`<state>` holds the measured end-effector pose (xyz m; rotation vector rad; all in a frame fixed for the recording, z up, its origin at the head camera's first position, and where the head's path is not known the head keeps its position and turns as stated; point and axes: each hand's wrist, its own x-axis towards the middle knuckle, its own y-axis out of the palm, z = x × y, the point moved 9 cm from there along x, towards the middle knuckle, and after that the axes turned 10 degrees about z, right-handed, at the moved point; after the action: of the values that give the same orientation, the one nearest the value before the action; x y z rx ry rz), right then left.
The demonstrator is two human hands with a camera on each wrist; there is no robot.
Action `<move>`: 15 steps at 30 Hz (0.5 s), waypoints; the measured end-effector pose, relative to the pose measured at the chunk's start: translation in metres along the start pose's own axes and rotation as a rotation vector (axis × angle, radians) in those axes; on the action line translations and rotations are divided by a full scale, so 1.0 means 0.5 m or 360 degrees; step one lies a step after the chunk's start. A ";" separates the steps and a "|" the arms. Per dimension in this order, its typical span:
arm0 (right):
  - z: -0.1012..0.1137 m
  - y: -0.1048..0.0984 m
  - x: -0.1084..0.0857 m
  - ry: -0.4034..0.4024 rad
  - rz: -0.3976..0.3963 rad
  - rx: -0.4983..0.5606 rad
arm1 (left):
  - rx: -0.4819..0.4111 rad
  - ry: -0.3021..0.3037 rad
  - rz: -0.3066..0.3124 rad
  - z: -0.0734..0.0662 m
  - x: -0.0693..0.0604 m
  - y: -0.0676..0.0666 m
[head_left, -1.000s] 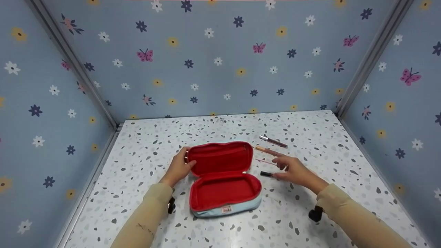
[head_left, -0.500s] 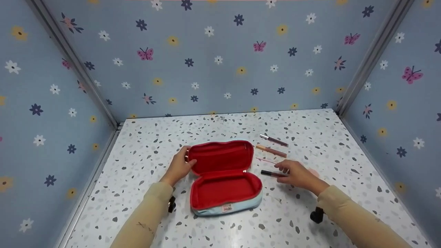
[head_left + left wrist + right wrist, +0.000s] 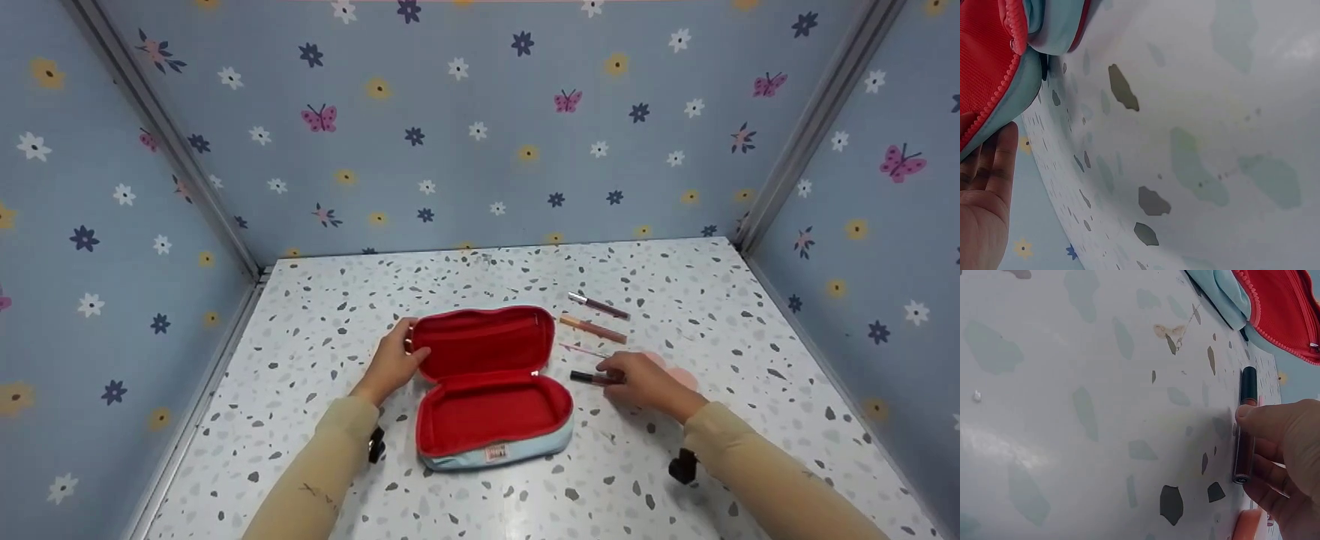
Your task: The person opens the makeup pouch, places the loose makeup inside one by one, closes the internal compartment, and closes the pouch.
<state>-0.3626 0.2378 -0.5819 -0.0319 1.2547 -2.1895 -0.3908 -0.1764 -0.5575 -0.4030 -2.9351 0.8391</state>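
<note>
An open zip pouch (image 3: 495, 447), pale blue outside and red inside, lies on the speckled table with its lid folded back. My left hand (image 3: 391, 364) grips the lid's left edge, thumb on the red lining; in the left wrist view the fingers (image 3: 1002, 160) are behind the blue fabric. To the pouch's right, my right hand (image 3: 643, 380) pinches a black-capped lip gloss tube (image 3: 1248, 385) lying on the table. The right wrist view has the thumb on the tube near its cap and the fingers along its other side.
Beyond the right hand lie a silver-capped lip gloss (image 3: 598, 306), an orange-capped tube (image 3: 592, 329) and a thin pink stick (image 3: 581, 349). Round pink pieces (image 3: 681, 377) are partly hidden behind that hand. Flower-patterned walls (image 3: 480, 150) enclose the table (image 3: 360, 292).
My right hand first shifted right along the black-capped tube, baring more of it, then closed thumb and fingers on it. The left hand keeps its hold on the lid.
</note>
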 end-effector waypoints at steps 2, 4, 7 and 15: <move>-0.001 0.002 0.004 0.0031 0.0021 0.0008 | -0.0004 0.0013 -0.0007 -0.001 -0.001 0.000; -0.003 0.004 0.008 0.0054 0.0034 0.0015 | -0.0007 0.0018 -0.0008 -0.002 -0.001 0.000; -0.004 0.007 0.013 0.0070 0.0055 0.0005 | -0.0013 0.0018 -0.0007 -0.003 -0.002 0.000; -0.005 0.010 0.024 0.0093 0.0075 0.0024 | -0.0028 -0.0007 -0.0005 0.000 -0.003 -0.001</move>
<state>-0.3705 0.2319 -0.5905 0.0677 1.2582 -2.1736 -0.3896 -0.1770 -0.5574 -0.3979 -2.9483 0.8152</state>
